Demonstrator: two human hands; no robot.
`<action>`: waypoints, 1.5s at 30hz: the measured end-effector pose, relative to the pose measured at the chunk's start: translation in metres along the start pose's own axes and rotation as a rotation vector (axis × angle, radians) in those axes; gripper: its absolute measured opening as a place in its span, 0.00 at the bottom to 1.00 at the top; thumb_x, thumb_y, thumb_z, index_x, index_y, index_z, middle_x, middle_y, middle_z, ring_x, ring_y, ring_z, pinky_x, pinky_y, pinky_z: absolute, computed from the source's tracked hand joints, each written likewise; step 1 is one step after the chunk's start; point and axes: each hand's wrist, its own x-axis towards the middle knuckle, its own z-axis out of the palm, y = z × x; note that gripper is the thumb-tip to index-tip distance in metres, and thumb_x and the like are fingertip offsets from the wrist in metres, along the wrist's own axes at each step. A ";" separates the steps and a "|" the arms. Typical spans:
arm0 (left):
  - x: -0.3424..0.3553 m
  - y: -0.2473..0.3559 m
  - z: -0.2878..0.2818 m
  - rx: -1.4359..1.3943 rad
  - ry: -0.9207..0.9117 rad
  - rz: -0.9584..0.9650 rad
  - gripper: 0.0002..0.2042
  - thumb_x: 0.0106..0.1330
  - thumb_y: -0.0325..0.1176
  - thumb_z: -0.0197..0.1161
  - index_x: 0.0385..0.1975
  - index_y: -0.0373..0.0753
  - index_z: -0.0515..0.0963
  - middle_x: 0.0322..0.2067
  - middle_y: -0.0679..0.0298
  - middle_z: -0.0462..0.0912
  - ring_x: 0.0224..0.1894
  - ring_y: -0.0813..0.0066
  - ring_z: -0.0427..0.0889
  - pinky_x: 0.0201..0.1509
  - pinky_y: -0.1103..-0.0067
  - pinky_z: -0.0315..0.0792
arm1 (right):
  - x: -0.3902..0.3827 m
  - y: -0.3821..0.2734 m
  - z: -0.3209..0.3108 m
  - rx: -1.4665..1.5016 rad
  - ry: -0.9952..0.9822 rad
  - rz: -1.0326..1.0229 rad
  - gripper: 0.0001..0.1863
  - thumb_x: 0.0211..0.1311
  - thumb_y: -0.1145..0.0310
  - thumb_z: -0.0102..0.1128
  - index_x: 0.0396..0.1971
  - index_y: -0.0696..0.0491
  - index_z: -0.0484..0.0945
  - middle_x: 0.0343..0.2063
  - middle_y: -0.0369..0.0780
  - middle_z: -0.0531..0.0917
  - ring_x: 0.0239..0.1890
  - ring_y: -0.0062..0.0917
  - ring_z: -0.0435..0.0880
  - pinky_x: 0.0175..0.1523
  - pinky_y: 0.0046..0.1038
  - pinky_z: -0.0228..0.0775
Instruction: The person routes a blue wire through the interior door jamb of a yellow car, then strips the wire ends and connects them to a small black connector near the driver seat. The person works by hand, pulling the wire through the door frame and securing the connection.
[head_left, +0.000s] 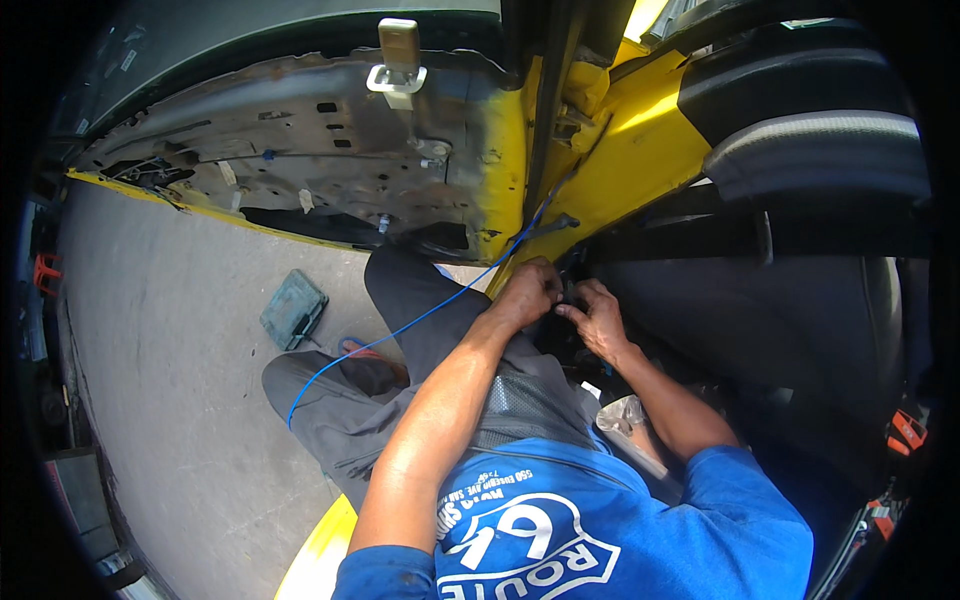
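Note:
My left hand and my right hand are close together beside the yellow door sill, fingers bent inward in a pinch. Between the fingertips is something small and dark, too hidden to name. A thin blue wire rises from over my leg, passes beyond my left hand and runs up along the yellow door pillar. Close above the hands, a dark rod-like piece lies against the yellow body. Below them are dark parts in shadow, which I cannot make out.
At the upper left stands an open car door with its bare inner metal showing. A teal plastic case lies on the concrete floor. A seat is at the upper right; an orange-and-black tool is at the far right.

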 end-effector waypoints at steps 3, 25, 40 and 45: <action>-0.001 0.003 -0.001 0.035 0.024 0.054 0.09 0.53 0.25 0.76 0.33 0.35 0.86 0.38 0.55 0.85 0.43 0.56 0.86 0.50 0.67 0.79 | 0.001 -0.003 0.000 0.035 0.006 0.035 0.21 0.54 0.63 0.80 0.41 0.63 0.84 0.42 0.50 0.83 0.47 0.47 0.82 0.54 0.40 0.75; -0.001 0.001 0.003 0.013 0.101 0.007 0.07 0.54 0.25 0.73 0.33 0.35 0.87 0.37 0.52 0.84 0.45 0.53 0.85 0.52 0.65 0.77 | 0.007 0.004 0.012 0.075 0.069 0.005 0.19 0.54 0.66 0.78 0.40 0.62 0.84 0.41 0.50 0.83 0.47 0.48 0.83 0.53 0.42 0.75; -0.009 0.015 -0.007 -0.085 0.132 0.026 0.11 0.59 0.27 0.74 0.41 0.32 0.87 0.41 0.50 0.88 0.42 0.54 0.89 0.48 0.67 0.82 | 0.012 -0.002 -0.016 0.039 0.024 -0.042 0.20 0.55 0.66 0.78 0.44 0.62 0.83 0.42 0.49 0.82 0.47 0.48 0.82 0.54 0.41 0.75; -0.008 0.012 -0.007 0.064 0.124 0.102 0.12 0.60 0.30 0.73 0.41 0.32 0.87 0.40 0.47 0.88 0.42 0.47 0.88 0.49 0.64 0.81 | 0.008 -0.005 -0.012 -0.058 0.070 -0.140 0.20 0.55 0.67 0.77 0.45 0.61 0.83 0.43 0.49 0.82 0.48 0.48 0.81 0.56 0.43 0.74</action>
